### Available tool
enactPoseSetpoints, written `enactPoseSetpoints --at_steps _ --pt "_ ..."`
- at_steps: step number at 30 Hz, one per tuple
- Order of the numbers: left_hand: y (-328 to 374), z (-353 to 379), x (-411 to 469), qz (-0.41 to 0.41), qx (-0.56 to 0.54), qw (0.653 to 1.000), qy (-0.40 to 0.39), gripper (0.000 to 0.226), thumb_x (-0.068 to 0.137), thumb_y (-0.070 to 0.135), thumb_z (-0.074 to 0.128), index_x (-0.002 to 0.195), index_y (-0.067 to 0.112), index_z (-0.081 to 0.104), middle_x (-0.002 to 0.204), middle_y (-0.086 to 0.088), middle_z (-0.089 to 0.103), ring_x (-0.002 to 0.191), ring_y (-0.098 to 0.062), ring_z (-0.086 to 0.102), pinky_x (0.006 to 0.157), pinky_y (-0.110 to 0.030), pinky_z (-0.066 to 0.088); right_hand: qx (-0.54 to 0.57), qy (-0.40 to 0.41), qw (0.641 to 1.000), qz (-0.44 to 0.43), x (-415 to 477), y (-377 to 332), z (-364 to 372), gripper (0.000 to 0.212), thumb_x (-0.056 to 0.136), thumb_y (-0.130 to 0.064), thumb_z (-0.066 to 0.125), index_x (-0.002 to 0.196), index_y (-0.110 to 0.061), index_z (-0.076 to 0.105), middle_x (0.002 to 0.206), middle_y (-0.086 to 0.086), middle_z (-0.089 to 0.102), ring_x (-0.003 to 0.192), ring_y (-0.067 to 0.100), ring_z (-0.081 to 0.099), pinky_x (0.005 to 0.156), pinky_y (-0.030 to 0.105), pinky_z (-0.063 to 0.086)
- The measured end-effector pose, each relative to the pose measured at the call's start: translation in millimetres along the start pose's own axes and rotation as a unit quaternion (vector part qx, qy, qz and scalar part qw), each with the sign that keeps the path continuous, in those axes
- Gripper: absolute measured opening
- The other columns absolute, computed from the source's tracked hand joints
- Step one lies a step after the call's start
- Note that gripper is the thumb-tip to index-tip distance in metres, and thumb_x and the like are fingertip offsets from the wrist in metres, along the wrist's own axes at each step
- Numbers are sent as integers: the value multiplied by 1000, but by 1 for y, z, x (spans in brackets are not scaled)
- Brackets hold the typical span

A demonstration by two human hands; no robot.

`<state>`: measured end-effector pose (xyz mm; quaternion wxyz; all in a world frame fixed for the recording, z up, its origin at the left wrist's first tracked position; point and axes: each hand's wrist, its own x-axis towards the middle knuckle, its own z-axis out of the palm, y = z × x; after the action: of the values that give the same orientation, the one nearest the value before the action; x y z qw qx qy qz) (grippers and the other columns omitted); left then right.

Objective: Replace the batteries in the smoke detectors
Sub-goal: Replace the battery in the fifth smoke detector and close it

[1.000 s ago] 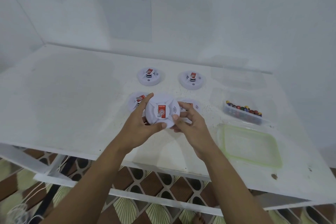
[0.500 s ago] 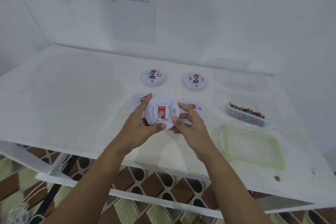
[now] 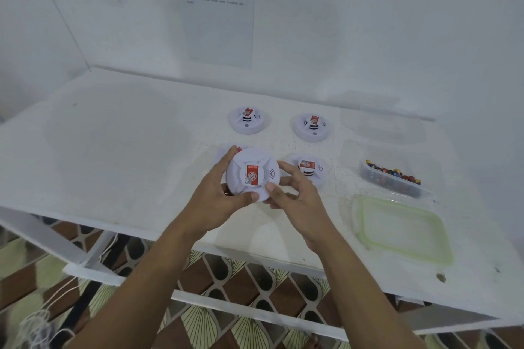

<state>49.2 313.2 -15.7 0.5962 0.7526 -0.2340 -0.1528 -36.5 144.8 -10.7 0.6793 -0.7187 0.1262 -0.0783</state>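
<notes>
Holding one smoke detector [image 3: 252,176] in both hands, just above the white table [image 3: 113,150].
On the head camera I see the left hand [image 3: 218,201] curled round the smoke detector's left rim and the right hand [image 3: 295,198] pinching its right rim, red label up. Beyond it sit a back-left detector [image 3: 246,119] and a back-right detector [image 3: 313,127]. A near detector [image 3: 307,168] lies just right of it, and a hidden detector [image 3: 224,151] peeks out behind its left edge. Well to its right stand a tub of batteries [image 3: 391,178] and a green-rimmed lid [image 3: 402,228].
</notes>
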Motion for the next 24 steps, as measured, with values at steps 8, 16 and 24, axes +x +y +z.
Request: enactPoseSetpoints --at_steps 8,16,24 --pt "4 -24 -19 -7 -5 1000 12 86 78 28 79 146 45 30 135 33 47 111 13 58 81 -8 50 -11 -13 1000 -14 -2 0 22 49 93 -29 71 137 -36 51 123 -5 64 95 10 71 84 29 61" --pt "-1 -47 -30 -17 18 999 34 69 86 10 74 139 32 35 137 20 48 102 12 62 75 -8 50 -4 -29 999 -18 4 -4 40 45 93 -27 70 133 -40 51 121 -8 65 96 6 70 83 27 60" --pt "0 -45 -33 -7 82 992 97 67 85 22 76 138 35 38 126 30 48 103 -6 62 72 -8 52 -9 -52 999 -13 14 -2 43 50 95 -28 68 140 -36 48 126 -6 63 106 12 67 88 29 60"
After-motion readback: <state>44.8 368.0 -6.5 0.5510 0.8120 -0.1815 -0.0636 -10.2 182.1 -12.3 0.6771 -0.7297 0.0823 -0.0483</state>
